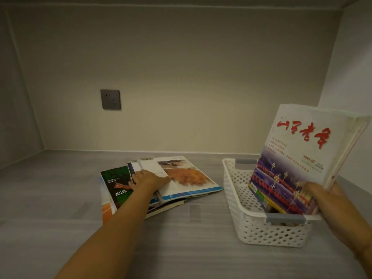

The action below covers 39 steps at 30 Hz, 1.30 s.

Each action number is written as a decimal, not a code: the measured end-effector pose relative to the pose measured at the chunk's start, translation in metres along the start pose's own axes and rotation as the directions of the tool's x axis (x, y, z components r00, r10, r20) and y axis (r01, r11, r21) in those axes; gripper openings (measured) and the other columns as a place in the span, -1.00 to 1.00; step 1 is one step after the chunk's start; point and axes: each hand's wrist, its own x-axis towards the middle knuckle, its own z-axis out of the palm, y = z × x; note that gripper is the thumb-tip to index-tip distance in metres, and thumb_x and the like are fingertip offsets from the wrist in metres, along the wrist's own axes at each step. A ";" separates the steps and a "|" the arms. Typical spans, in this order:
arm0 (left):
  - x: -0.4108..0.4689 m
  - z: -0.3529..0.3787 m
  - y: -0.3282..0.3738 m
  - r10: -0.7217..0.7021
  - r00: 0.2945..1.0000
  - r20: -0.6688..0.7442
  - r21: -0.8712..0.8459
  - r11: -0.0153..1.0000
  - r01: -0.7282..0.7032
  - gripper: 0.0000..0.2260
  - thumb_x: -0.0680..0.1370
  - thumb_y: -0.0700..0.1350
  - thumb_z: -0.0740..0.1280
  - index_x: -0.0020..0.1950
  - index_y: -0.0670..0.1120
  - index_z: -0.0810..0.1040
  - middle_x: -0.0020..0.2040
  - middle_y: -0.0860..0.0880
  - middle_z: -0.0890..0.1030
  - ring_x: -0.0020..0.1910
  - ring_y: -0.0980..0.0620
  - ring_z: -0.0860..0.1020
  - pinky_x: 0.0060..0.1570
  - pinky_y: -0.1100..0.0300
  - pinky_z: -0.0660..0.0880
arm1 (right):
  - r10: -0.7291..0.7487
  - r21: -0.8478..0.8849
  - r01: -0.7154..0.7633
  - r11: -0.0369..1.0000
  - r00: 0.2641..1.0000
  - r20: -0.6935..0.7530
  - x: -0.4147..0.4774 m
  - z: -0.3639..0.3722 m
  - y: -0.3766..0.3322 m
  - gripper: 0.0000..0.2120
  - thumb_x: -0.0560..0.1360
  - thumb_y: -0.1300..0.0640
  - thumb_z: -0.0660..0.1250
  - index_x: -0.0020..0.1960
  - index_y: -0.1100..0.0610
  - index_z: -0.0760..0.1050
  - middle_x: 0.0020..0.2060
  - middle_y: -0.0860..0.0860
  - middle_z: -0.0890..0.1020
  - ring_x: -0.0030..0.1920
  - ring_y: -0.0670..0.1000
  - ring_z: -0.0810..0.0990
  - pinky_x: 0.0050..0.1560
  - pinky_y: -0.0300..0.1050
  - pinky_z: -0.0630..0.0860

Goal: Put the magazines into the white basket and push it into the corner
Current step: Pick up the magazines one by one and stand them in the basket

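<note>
**Magazines standing in the basket**

The grey wood-grain shelf [60, 198] carries a perforated white plastic basket [259, 228]. The right hand [330, 206] clasps a bundle of white-covered magazines [298, 158] standing in it. The left hand [149, 181] lies flat, fingers spread, on the fanned pile of glossy magazines [189, 178] beside it.

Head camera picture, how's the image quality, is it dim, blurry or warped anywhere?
In the head view the light is dim and warm, with soft shadows; the right hand and the red-titled magazine it holds over the white basket are motion-blurred; the left hand on the magazine pile is sharper; the wide lens bows the wall edges near the frame borders.
</note>
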 end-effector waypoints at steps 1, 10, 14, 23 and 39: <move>0.001 -0.003 -0.003 0.014 1.000 -0.003 -0.004 1.000 -0.014 0.03 0.35 0.42 0.29 0.54 -0.21 -0.01 0.54 -0.20 0.08 0.51 -0.19 0.06 0.48 -0.11 0.05 | -0.003 -0.001 0.003 1.000 1.000 -0.002 -0.001 0.000 -0.001 -0.56 0.53 0.21 0.23 0.39 -0.02 0.34 0.20 0.06 0.57 0.03 0.08 0.62 -0.19 -0.10 0.63; -0.003 -0.033 -0.023 0.116 0.987 0.107 -0.198 0.976 -0.093 -0.43 0.40 -0.05 0.50 0.32 -0.22 0.41 0.28 -0.20 0.49 0.25 -0.19 0.45 0.24 0.01 0.44 | -0.012 0.004 0.012 1.000 1.000 0.013 -0.001 0.003 -0.003 -0.55 0.54 0.25 0.20 0.41 0.01 0.31 0.23 0.08 0.54 0.07 0.08 0.59 -0.18 -0.11 0.62; -0.009 -0.043 -0.009 0.183 0.967 0.179 -0.304 0.945 -0.122 -0.61 0.46 -0.16 0.43 0.24 -0.25 0.45 0.17 -0.20 0.55 0.11 -0.18 0.54 0.06 0.06 0.50 | -0.006 -0.009 0.006 1.000 1.000 0.026 0.000 0.004 -0.003 -0.54 0.54 0.24 0.20 0.41 0.00 0.31 0.22 0.09 0.55 0.06 0.12 0.59 -0.16 -0.07 0.62; -0.019 -0.038 0.013 0.228 0.783 0.579 -0.663 0.691 0.289 -0.93 0.51 -0.17 0.30 -0.09 -0.17 0.51 -0.40 -0.11 0.65 -0.27 -0.03 0.57 -0.43 0.27 0.51 | 0.010 -0.036 -0.009 0.999 1.000 0.023 0.002 0.003 0.000 -0.56 0.52 0.24 0.23 0.38 0.01 0.34 0.17 0.06 0.58 0.00 0.07 0.62 -0.19 -0.13 0.64; -0.112 -0.079 0.079 0.378 0.839 -0.391 -0.733 0.423 -0.532 -0.76 0.62 -0.09 0.20 0.21 -0.15 0.53 0.07 -0.11 0.62 0.00 -0.12 0.61 -0.02 0.01 0.60 | 0.021 -0.059 -0.018 0.998 0.999 0.045 0.002 0.002 0.001 -0.55 0.52 0.16 0.25 0.39 -0.05 0.31 0.18 0.04 0.58 0.04 0.11 0.63 -0.05 0.15 0.61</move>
